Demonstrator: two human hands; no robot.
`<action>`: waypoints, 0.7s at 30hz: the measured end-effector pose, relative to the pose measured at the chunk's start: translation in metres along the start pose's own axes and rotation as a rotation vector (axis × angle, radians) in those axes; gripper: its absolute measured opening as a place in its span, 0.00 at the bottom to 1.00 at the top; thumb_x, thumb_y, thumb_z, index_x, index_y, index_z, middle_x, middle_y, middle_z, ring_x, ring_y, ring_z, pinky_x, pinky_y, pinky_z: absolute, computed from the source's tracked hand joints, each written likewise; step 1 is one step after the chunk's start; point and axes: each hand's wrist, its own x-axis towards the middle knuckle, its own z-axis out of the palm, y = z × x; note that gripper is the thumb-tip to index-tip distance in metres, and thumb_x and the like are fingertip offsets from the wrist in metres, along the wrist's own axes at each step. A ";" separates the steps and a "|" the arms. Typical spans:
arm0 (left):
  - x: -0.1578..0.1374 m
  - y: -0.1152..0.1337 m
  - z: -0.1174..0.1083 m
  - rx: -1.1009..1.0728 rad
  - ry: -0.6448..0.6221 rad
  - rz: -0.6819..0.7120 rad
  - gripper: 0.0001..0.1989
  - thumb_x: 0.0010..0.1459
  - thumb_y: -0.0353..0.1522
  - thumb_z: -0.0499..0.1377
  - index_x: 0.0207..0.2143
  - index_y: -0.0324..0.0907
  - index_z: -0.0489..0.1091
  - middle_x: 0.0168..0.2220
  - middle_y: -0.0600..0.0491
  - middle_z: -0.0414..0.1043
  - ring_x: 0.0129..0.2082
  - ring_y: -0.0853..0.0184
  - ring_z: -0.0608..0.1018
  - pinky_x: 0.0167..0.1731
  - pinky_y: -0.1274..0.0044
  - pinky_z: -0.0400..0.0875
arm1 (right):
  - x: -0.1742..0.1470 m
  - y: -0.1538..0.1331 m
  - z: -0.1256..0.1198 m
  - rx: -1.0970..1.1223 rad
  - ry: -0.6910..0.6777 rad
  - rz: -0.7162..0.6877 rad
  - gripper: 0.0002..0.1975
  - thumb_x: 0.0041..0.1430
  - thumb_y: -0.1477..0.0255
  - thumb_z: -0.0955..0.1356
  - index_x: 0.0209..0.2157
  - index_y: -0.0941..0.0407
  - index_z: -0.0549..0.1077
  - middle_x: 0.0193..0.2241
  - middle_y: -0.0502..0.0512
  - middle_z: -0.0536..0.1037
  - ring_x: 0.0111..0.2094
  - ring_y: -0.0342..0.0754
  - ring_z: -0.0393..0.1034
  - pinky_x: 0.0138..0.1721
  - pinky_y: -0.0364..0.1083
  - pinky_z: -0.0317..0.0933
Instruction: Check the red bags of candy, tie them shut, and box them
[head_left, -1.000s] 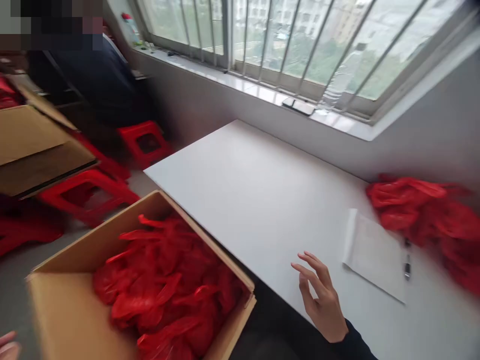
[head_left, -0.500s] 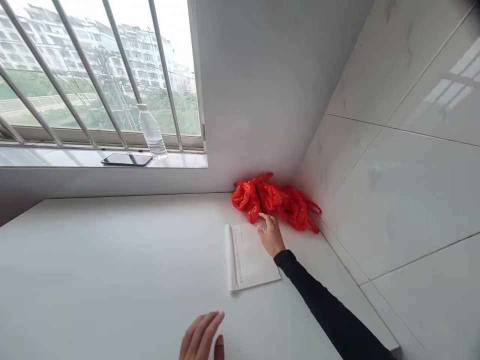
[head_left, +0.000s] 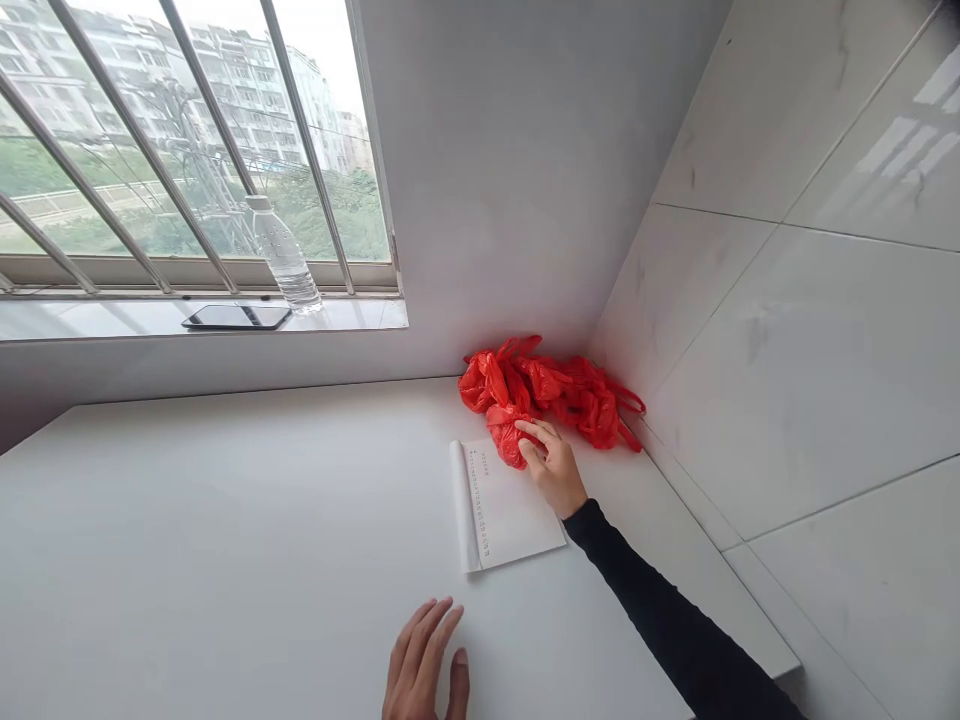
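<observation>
My right hand (head_left: 557, 468), in a black sleeve, has its thumb and fingers closed on a crumpled red plastic bag (head_left: 507, 437). That bag hangs over the top edge of an open notepad (head_left: 517, 515) with columns of small printed or written characters. Behind it, more bunched red plastic bags (head_left: 574, 395) lie in the corner against the wall. My left hand (head_left: 426, 660) is at the bottom of the view, holding nothing, its fingers apart over the white table.
On the window sill (head_left: 367, 315) a clear water bottle (head_left: 285, 258) stands beside a dark phone (head_left: 236, 317). Metal bars (head_left: 307, 140) cross the window. A grey wall and a tiled wall (head_left: 825, 380) border the white table (head_left: 262, 500).
My right hand has closed on one red plastic bag and drawn it slightly toward me, over the notepad's top. My left hand has come a little further into view.
</observation>
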 end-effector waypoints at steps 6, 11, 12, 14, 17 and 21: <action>0.007 0.026 -0.029 -0.173 0.087 -0.424 0.13 0.66 0.37 0.56 0.52 0.48 0.71 0.49 0.48 0.76 0.43 0.60 0.80 0.31 0.72 0.79 | -0.115 -0.046 -0.028 0.252 -0.269 -0.022 0.11 0.67 0.67 0.66 0.45 0.51 0.79 0.48 0.57 0.76 0.50 0.51 0.73 0.52 0.51 0.70; 0.001 0.041 -0.045 -0.146 -0.018 -0.289 0.20 0.65 0.33 0.57 0.59 0.49 0.67 0.59 0.47 0.68 0.60 0.55 0.69 0.53 0.61 0.73 | -0.178 -0.045 -0.032 0.125 -0.580 -0.159 0.11 0.67 0.76 0.64 0.43 0.50 0.77 0.40 0.53 0.78 0.42 0.48 0.73 0.45 0.49 0.70; -0.002 0.043 -0.048 -0.140 -0.068 -0.248 0.19 0.65 0.32 0.58 0.58 0.50 0.69 0.58 0.48 0.69 0.60 0.55 0.68 0.55 0.60 0.71 | -0.184 -0.044 -0.034 0.107 -0.575 -0.133 0.11 0.67 0.76 0.63 0.43 0.50 0.75 0.40 0.53 0.78 0.42 0.48 0.73 0.45 0.48 0.69; -0.007 0.045 -0.054 -0.133 -0.156 -0.186 0.16 0.64 0.29 0.58 0.54 0.51 0.71 0.53 0.50 0.72 0.58 0.57 0.68 0.56 0.61 0.70 | -0.193 -0.044 -0.037 0.080 -0.540 -0.040 0.09 0.67 0.74 0.64 0.47 0.51 0.72 0.40 0.52 0.77 0.42 0.47 0.72 0.46 0.48 0.68; -0.012 0.049 -0.061 -0.124 -0.216 -0.136 0.16 0.64 0.27 0.58 0.53 0.50 0.71 0.49 0.50 0.73 0.54 0.59 0.70 0.51 0.65 0.72 | -0.197 -0.044 -0.040 0.022 -0.525 0.019 0.14 0.66 0.68 0.67 0.53 0.51 0.69 0.42 0.53 0.76 0.44 0.49 0.71 0.48 0.50 0.68; -0.012 0.052 -0.065 -0.118 -0.183 -0.127 0.14 0.63 0.27 0.59 0.49 0.49 0.73 0.44 0.50 0.73 0.47 0.59 0.71 0.44 0.68 0.74 | -0.196 -0.040 -0.039 -0.058 -0.572 -0.060 0.07 0.68 0.69 0.66 0.45 0.51 0.74 0.38 0.53 0.77 0.42 0.51 0.70 0.45 0.51 0.67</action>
